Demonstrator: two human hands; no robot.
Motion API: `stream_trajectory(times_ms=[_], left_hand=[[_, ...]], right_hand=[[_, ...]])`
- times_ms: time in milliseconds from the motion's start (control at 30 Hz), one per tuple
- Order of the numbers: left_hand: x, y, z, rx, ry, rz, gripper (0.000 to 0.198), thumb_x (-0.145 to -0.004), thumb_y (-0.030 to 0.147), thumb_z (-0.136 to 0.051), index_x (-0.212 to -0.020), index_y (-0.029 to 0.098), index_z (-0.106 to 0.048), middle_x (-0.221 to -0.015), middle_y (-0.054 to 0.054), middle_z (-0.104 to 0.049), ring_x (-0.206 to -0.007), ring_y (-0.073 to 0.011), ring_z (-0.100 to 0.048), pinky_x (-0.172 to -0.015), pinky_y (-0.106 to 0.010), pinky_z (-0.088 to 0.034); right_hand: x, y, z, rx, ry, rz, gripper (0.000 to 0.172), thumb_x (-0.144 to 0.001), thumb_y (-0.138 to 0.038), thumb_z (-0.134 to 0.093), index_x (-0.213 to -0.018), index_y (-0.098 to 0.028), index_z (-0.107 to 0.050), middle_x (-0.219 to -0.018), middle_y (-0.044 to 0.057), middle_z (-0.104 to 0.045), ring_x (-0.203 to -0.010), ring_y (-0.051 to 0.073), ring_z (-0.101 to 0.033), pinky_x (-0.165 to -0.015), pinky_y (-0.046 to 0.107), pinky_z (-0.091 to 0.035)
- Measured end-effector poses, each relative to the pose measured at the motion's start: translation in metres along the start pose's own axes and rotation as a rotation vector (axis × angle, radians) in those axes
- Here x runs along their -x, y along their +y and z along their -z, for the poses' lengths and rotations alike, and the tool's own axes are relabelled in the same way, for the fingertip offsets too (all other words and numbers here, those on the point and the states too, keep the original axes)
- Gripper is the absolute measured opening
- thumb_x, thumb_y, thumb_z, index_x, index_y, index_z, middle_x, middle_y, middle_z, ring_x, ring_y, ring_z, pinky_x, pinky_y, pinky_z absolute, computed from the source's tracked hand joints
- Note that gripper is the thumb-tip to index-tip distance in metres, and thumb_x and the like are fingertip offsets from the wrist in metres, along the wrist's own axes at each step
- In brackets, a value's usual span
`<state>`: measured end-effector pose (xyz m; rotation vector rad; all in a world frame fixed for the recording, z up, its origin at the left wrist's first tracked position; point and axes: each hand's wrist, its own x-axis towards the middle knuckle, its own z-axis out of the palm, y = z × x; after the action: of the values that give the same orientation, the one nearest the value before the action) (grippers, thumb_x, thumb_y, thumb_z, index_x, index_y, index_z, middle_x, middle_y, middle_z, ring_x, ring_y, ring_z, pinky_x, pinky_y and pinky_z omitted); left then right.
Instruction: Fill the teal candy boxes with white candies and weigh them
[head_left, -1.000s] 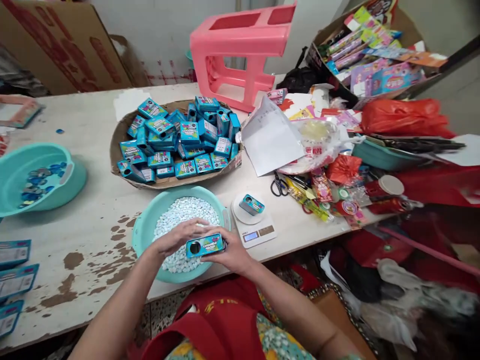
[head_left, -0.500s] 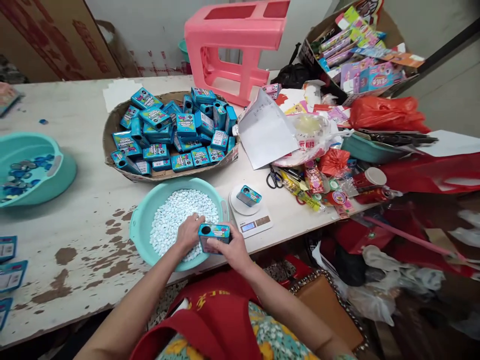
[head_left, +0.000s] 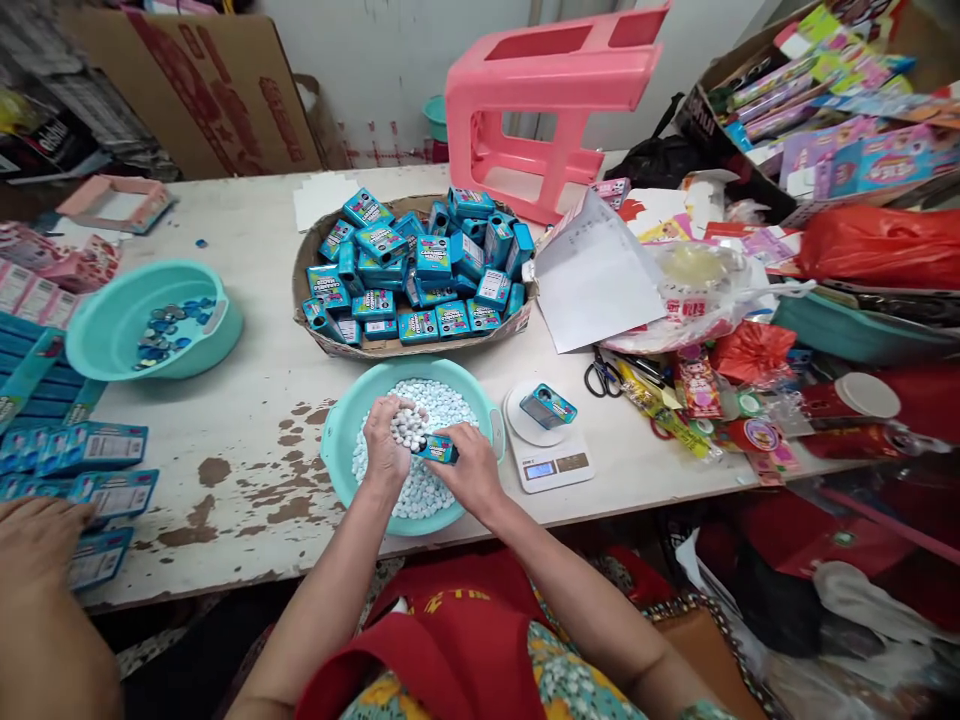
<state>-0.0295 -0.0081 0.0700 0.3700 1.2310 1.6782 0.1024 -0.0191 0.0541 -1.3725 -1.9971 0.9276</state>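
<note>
Over a turquoise basin [head_left: 339,468] of small white candies [head_left: 427,492], my left hand [head_left: 386,445] is cupped around a heap of white candies [head_left: 409,425]. My right hand [head_left: 472,470] grips a blue candy tin [head_left: 440,448], tilted with its round opening against the heap. To the right, a white kitchen scale [head_left: 555,468] carries another blue tin [head_left: 549,406] with a dark round opening. Behind the basin, a cut-down cardboard box [head_left: 360,350] holds many blue tins [head_left: 433,257].
At the far left, a co-worker's hand [head_left: 45,525] rests by several blue packs [head_left: 112,490]. A second turquoise basin [head_left: 214,345] contains blue and silver caps. Scissors [head_left: 601,376], wrappers and a paper sheet [head_left: 592,280] lie right. A pink stool [head_left: 551,75] stands behind.
My left hand has come up out of the candies with a handful. The tin in my right hand has tipped toward it. The view has swung left, bringing in a co-worker's hand.
</note>
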Motion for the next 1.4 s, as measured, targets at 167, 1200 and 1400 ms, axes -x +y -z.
stream_trajectory(times_ms=[167, 1200, 1400], left_hand=[[-0.002, 0.002, -0.004, 0.042, 0.017, -0.033, 0.022, -0.075, 0.033, -0.064, -0.084, 0.019, -0.049, -0.062, 0.005, -0.055, -0.054, -0.0115, -0.058, -0.055, -0.024, -0.046], [0.008, 0.012, -0.031, -0.029, -0.032, -0.112, 0.019, -0.079, 0.034, -0.060, -0.073, 0.018, -0.054, -0.054, 0.005, -0.048, -0.045, -0.0083, -0.047, -0.062, -0.028, -0.050], [0.010, 0.010, -0.039, -0.039, -0.086, -0.080, 0.022, -0.079, 0.035, -0.060, -0.068, 0.017, -0.052, -0.047, 0.006, -0.042, -0.040, -0.0074, -0.041, -0.055, -0.024, -0.046]], right_hand=[[-0.003, -0.008, 0.007, -0.009, -0.035, 0.021, 0.033, -0.069, -0.025, -0.074, -0.100, -0.024, -0.064, -0.097, 0.005, -0.064, -0.096, 0.025, -0.057, -0.082, 0.036, -0.043], [-0.010, -0.011, 0.017, -0.212, 0.074, -0.019, 0.032, -0.067, -0.015, -0.072, -0.097, -0.022, -0.064, -0.092, 0.003, -0.062, -0.090, 0.022, -0.059, -0.078, 0.032, -0.046], [-0.012, -0.005, 0.016, -0.283, 0.080, -0.024, 0.034, -0.067, -0.014, -0.073, -0.099, -0.023, -0.065, -0.094, 0.003, -0.063, -0.091, 0.021, -0.059, -0.080, 0.032, -0.046]])
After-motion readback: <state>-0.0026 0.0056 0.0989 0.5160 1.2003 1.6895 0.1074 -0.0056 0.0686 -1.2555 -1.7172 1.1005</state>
